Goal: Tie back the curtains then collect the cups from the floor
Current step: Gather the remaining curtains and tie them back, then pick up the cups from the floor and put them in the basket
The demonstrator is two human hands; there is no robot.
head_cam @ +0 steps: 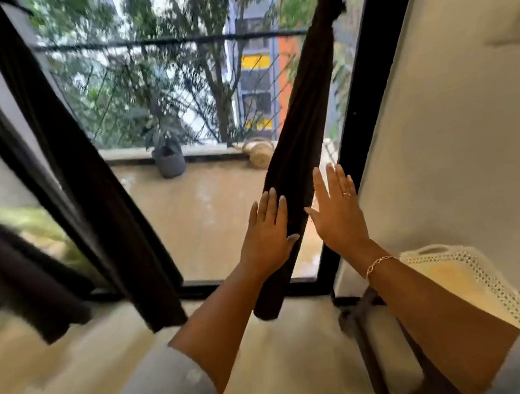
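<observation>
Your dark brown curtain (298,146) hangs gathered into a narrow, knotted rope slanting across the window's right side, your left hand (266,235) flat on it with straight, released fingers (272,205), your right hand (336,217) spread open just beside it near the black frame (368,101), with bare glass (207,203) leftward to the other curtain (87,185)

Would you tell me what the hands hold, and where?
Nothing is gripped: the left hand lies flat on the gathered dark brown curtain, the right hand open beside it.
</observation>
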